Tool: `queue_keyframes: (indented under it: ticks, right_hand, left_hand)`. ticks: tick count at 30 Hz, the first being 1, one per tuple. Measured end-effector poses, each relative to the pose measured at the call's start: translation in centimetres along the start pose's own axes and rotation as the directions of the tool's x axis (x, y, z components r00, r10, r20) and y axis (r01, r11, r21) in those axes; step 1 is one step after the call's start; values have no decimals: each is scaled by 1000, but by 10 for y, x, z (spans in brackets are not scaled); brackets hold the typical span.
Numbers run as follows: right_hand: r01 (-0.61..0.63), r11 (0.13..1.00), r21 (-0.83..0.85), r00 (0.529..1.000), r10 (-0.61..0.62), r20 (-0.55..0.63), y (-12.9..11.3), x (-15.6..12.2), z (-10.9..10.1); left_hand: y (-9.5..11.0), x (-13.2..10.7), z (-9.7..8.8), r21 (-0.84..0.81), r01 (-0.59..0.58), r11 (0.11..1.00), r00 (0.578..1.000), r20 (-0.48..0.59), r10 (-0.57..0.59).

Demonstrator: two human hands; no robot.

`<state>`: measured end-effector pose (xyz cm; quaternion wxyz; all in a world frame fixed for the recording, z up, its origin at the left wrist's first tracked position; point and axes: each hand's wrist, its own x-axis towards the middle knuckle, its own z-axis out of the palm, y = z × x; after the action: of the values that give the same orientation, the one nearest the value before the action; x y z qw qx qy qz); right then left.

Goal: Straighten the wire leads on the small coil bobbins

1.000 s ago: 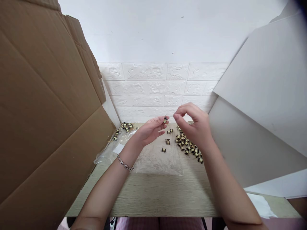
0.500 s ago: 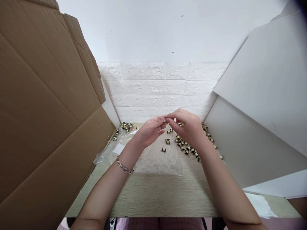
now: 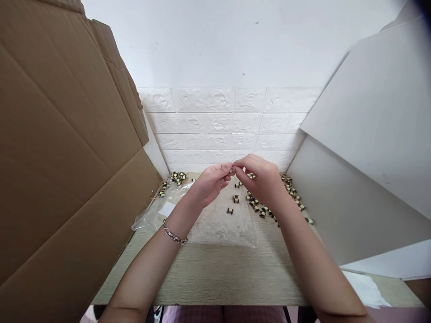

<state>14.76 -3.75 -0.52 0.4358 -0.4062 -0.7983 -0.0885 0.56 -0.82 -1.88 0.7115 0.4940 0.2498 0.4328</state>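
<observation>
My left hand [image 3: 213,181] is closed, with thumb and fingertips pinching a small coil [image 3: 231,171] that is mostly hidden by the fingers. From the other side, my right hand [image 3: 259,175] meets it in a pinch at the coil's thin wire [image 3: 232,162]. Both hands are raised over a clear plastic bag [image 3: 229,231] lying flat on the table. Below them on the bag rest a few loose black-and-yellow coils, among them one nearer coil [image 3: 230,211] and another coil [image 3: 235,198].
A heap of similar coils [image 3: 262,211] spreads on the right, partly behind my right forearm. A smaller coil pile [image 3: 178,178] sits at the back left. Cardboard [image 3: 67,148] walls the left side, white board [image 3: 350,193] the right. A brick-patterned wall [image 3: 205,99] stands behind.
My right hand has shifted very slightly to the left, its fingertips closer against the left hand's. Otherwise the scene is as before.
</observation>
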Motion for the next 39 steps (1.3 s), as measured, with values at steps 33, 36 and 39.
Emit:
queue_keyframes:
  ticks: [33,36,39]
  right_hand:
    - [-69,998,9,985,67,160,8,2,1]
    - [-70,997,14,985,67,160,7,2,1]
    - [-71,997,22,985,66,159,7,2,1]
  left_hand:
    - [-9,9,-10,41,37,998,999,35,-39]
    - [-9,10,-12,42,36,998,998,43,-38]
    - [-9,10,-13,53,37,998,997,58,-40]
